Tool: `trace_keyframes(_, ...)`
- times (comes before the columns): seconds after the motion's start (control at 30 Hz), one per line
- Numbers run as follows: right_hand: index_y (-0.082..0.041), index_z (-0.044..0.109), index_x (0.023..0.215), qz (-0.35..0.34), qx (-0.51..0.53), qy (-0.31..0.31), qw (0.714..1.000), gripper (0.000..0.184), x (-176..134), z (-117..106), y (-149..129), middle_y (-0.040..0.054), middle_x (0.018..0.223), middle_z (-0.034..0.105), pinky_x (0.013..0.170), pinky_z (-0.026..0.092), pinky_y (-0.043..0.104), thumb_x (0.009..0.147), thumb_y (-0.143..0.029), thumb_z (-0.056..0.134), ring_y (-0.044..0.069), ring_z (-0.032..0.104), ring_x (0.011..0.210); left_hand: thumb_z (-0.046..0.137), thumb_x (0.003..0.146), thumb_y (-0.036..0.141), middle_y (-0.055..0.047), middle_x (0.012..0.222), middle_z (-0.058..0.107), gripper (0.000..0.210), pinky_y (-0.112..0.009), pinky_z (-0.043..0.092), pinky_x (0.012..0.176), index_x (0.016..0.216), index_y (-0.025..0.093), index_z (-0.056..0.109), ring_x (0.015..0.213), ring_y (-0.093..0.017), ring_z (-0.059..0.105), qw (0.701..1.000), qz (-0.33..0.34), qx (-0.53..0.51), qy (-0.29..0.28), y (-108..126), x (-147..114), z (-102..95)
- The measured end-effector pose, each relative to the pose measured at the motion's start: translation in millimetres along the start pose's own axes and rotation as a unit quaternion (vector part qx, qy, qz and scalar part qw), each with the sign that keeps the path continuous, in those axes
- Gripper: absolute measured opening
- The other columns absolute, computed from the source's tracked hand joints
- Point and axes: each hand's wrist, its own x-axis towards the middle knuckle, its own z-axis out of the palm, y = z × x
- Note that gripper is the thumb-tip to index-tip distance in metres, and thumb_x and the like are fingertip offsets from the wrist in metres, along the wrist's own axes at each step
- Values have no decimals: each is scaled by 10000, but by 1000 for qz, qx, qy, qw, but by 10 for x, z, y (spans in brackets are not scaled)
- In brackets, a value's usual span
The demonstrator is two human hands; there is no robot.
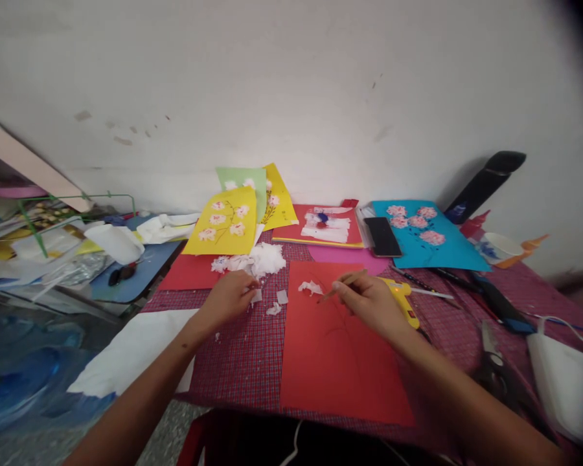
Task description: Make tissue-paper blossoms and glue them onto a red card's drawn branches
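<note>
A red sheet of paper [330,362] with faint branch lines drawn on it lies in front of me. My right hand [369,301] is closed round a thin brown stick [327,296], its tip low over the sheet near a crumpled white tissue piece [310,287] on the paper. Fingers curled together, my left hand [233,294] is beside a small white paper square [257,296]; whether it grips this is not clear. Another paper square [282,297] and a crumpled tissue scrap [274,309] lie on the checked cloth. Behind the left hand sits a tissue heap [267,259].
Yellow sheets with tissue flowers [223,220] lean at the back. A blue flower sheet [430,243] and a phone [383,236] lie back right. A yellow glue gun [402,298], scissors [495,369] and a white box [563,382] are right. A white sheet [136,349] overhangs the left edge.
</note>
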Motion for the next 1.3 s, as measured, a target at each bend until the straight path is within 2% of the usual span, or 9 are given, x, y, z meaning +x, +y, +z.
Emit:
trace_keyframes(0.1, -216, 586, 614, -3, 5, -12, 1000, 315, -26, 58, -39, 31, 697, 667, 538, 427, 271, 859, -415, 584, 151, 568, 580, 533, 823, 218, -86, 990, 639, 234, -380, 436, 899, 1017, 195, 662, 985, -249, 571, 998, 42, 33, -21, 64, 16, 33)
trace_keyframes(0.33, -222, 600, 637, -11, 12, -4, 1000, 265, -71, 67, 9, 42, 758, 707, 628, 468, 292, 864, -360, 586, 167, 618, 661, 498, 747, 147, -55, 817, 581, 84, -336, 418, 781, 729, 193, 565, 836, -215, 537, 998, 54, 25, -33, 51, 39, 14)
trace_keyframes(0.4, -221, 598, 624, -9, 14, -6, 1000, 277, -72, 58, 2, 45, 757, 705, 613, 469, 290, 861, -363, 587, 165, 613, 652, 508, 763, 174, -45, 794, 591, 72, -323, 412, 746, 716, 191, 559, 794, -201, 541, 999, 35, 2, -21, 58, 32, -11)
trace_keyframes(0.53, -214, 642, 715, 18, 56, -13, 998, 226, -81, 68, -47, 32, 733, 674, 514, 446, 267, 845, -393, 595, 143, 561, 565, 537, 826, 301, -12, 750, 631, 148, -276, 408, 656, 758, 186, 601, 711, -166, 564, 990, -71, -122, -2, 154, 8, -84)
trace_keyframes(0.63, -209, 666, 860, 35, 119, -29, 992, 199, -119, 123, -122, 7, 704, 640, 456, 420, 245, 834, -399, 611, 118, 503, 497, 547, 838, 333, 8, 733, 645, 182, -245, 413, 609, 827, 182, 647, 658, -137, 572, 954, -121, -276, -6, 285, 18, -86)
trace_keyframes(0.73, -216, 683, 932, 2, 138, -42, 990, 192, -178, 208, -200, 22, 793, 662, 480, 440, 235, 849, -377, 620, 117, 529, 543, 594, 813, 347, 11, 687, 638, 202, -236, 423, 569, 857, 165, 669, 586, -119, 559, 900, -155, -408, -21, 425, 58, -11)
trace_keyframes(0.83, -228, 694, 934, -29, 120, -61, 990, 172, -217, 296, -226, 25, 845, 669, 512, 461, 227, 890, -361, 593, 120, 561, 588, 651, 776, 336, 0, 662, 641, 209, -237, 442, 566, 854, 144, 675, 566, -114, 560, 853, -173, -492, -25, 545, 96, 77)
trace_keyframes(0.93, -228, 691, 957, -51, 108, -74, 990, 171, -220, 362, -198, 15, 820, 668, 522, 461, 223, 914, -346, 575, 122, 576, 604, 676, 766, 320, -23, 714, 671, 213, -229, 453, 574, 871, 134, 682, 589, -109, 575, 828, -181, -530, -32, 631, 111, 114)
trace_keyframes(1.3, -230, 705, 955, -54, 102, -69, 991, 168, -195, 418, -90, 13, 825, 670, 534, 455, 224, 921, -321, 568, 118, 574, 617, 647, 802, 309, -31, 782, 686, 205, -238, 483, 615, 917, 144, 685, 616, -102, 587, 845, -168, -505, -52, 691, 116, 104)
